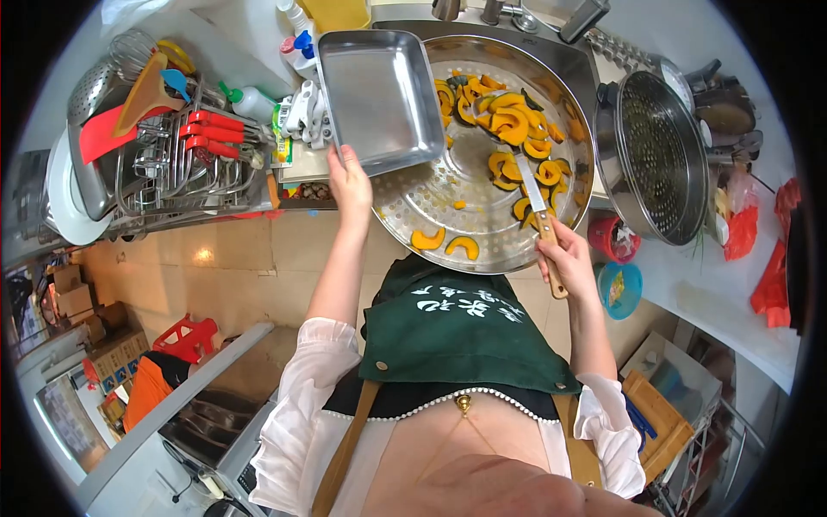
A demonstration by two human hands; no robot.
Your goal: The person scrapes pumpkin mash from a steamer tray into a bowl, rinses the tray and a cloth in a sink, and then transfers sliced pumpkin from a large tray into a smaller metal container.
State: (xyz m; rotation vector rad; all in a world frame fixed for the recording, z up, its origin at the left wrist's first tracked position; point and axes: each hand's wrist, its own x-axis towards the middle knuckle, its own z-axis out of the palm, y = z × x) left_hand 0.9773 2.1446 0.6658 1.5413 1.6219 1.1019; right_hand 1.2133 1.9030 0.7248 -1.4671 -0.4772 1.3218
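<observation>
My left hand (349, 179) is closed on the near left corner of a rectangular metal tray (379, 99), which is tilted and has nothing in it. In my right hand (568, 257) is a knife (536, 196) with a wooden handle, its blade pointing away from me over the pumpkin. A large round perforated metal pan (413, 202) lies under both. Curved pumpkin slices (508, 125) with dark green rind are heaped at its far and right side. Two slices (463, 248) lie apart near the front rim, and a small piece sits near the middle.
On the left, a wire rack (164, 181) holds red-handled utensils, ladles and a white plate. A deep steel strainer pot (659, 155) stands at the right. The sink (560, 65) and faucet are behind the pan. Below right are a red bin (613, 239) and a blue bucket (620, 290).
</observation>
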